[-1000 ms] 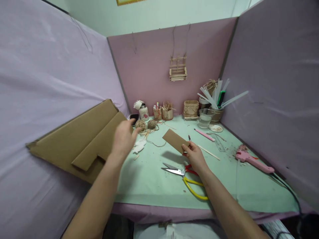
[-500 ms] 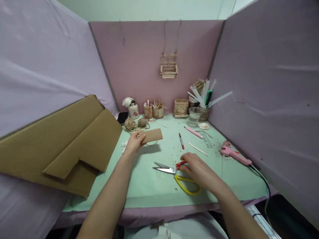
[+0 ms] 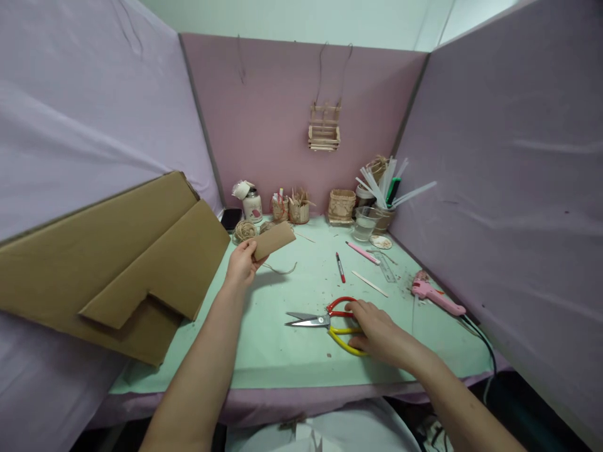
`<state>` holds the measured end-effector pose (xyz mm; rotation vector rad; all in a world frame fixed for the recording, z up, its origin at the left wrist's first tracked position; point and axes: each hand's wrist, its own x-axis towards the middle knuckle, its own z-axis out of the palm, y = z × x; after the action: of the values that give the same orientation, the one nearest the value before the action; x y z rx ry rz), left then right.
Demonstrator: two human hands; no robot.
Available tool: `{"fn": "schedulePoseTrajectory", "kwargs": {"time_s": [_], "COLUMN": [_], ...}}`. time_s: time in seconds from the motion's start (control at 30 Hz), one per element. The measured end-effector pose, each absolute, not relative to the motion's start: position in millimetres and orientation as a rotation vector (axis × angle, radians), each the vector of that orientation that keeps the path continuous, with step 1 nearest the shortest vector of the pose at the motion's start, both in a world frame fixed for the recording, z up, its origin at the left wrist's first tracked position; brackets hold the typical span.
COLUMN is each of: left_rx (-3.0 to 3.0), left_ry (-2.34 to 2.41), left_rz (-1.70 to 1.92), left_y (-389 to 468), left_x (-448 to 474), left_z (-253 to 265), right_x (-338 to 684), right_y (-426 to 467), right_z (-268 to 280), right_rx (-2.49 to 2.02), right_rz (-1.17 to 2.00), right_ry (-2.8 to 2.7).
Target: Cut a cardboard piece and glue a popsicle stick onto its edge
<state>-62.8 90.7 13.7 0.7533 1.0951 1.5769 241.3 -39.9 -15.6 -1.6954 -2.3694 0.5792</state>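
Note:
A small rectangular piece of cardboard point(image 3: 274, 240) is pinched at its near end by my left hand point(image 3: 242, 263), its far end tilted up to the right above the table. My right hand point(image 3: 377, 329) grips the scissors point(image 3: 322, 321) by their red and yellow handles, fingers at the red loop and thumb by the yellow one. The blades point left and stand slightly apart. A loose twine end point(image 3: 281, 271) lies beneath the cardboard. Beside my left hand is a ball of twine point(image 3: 245, 231); another sits partly hidden behind the cardboard.
Large cardboard sheets point(image 3: 117, 263) lean at the left. A red marker point(image 3: 340, 268), a pink pen point(image 3: 362, 252), a wooden stick point(image 3: 370, 284) and a clear ruler point(image 3: 387, 269) lie right of centre. Farther right is a pink glue gun point(image 3: 436, 294). Along the back stand a jar point(image 3: 252, 206) and a water cup point(image 3: 364, 225).
My right hand has shifted its hold from the red handle to both handles, and the scissors have turned slightly. My left hand has raised the cardboard and tilted it.

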Motion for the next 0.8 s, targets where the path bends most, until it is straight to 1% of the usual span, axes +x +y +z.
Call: {"fn": "schedulePoseTrajectory", "kwargs": {"time_s": [0.13, 0.43, 0.63, 0.8], "left_rx": [0.693, 0.581, 0.573, 0.635], "left_ry": [1.080, 1.084, 1.117, 1.151], "left_rz": [1.622, 1.808, 1.858, 1.738], "left_y": [92.7, 88.8, 87.9, 87.2], "left_x": [-69.4, -82.0, -82.0, -74.0], "left_z": [16.4, 31.4, 31.1, 27.9], "right_x": [238.4, 237.7, 223.0, 188.5], "right_y": [-26.8, 7.8, 91.0, 161.2], "right_z": [-3.6, 5.0, 17.8, 7.1], "right_rx": [-1.731, -1.590, -1.659, -1.746], "right_rz": [0.626, 0.645, 0.476, 0.418], "right_ry": [-2.446, -2.541, -2.466, -2.449]}}
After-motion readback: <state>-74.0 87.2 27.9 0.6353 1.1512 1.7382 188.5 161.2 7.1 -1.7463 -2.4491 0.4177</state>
